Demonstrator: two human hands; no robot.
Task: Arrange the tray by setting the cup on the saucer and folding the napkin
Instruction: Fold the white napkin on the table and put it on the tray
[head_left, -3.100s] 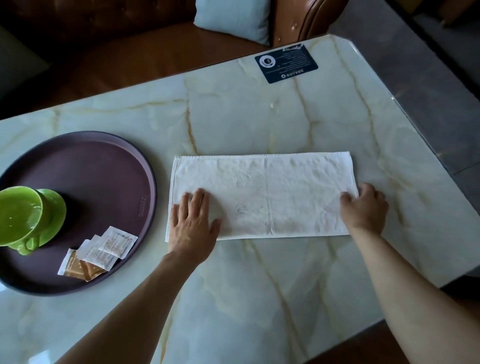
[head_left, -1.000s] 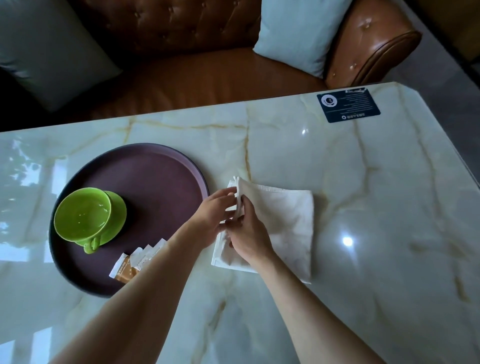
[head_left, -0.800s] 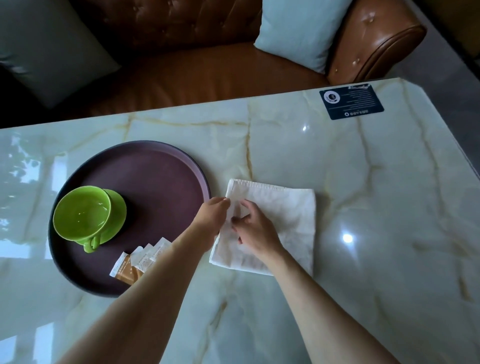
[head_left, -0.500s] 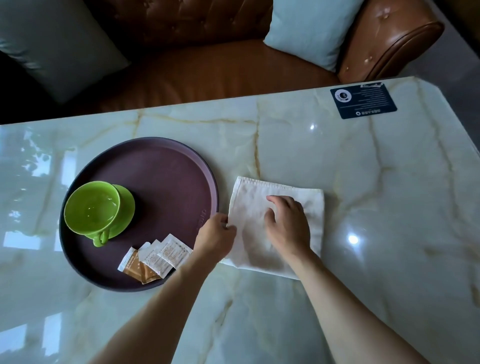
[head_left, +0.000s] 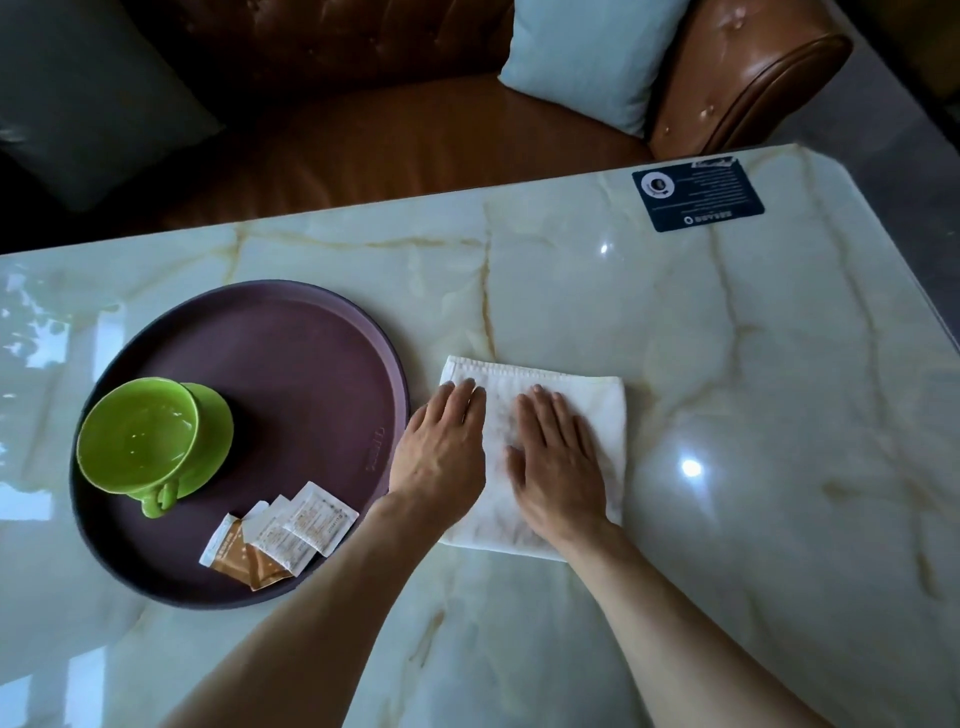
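A folded white napkin (head_left: 550, 452) is laid on the marble table (head_left: 727, 364), a little right of the frame's centre and just beside the right rim of a round purple tray (head_left: 291, 338). Both hands are spread flat on the cloth, fingers straight and pointed toward the top of the frame, with nothing grasped. The left hand (head_left: 441, 452) is pressed on the napkin's left edge, its heel over the narrow strip of table between napkin and tray. The right hand (head_left: 558, 467) is pressed on the napkin's middle, and a strip of cloth is left showing at its right and between the two hands. The napkin's hemmed far edge is seen just past the fingertips.

At the left of the frame, a green cup (head_left: 137, 434) is seated on a matching green saucer (head_left: 213, 441) in the left part of the tray, the cup's handle turned toward the lower edge of the frame. Several sachets (head_left: 280, 535), white and brown, are fanned out overlapping at the tray's lower right.

A dark blue printed card (head_left: 697, 194) is placed flat near the table's far right corner. Beyond the table, at the top of the frame, a brown leather sofa (head_left: 415, 135) is seen with a pale blue cushion (head_left: 592, 57) on it and a dark cushion (head_left: 88, 93) at the upper left.
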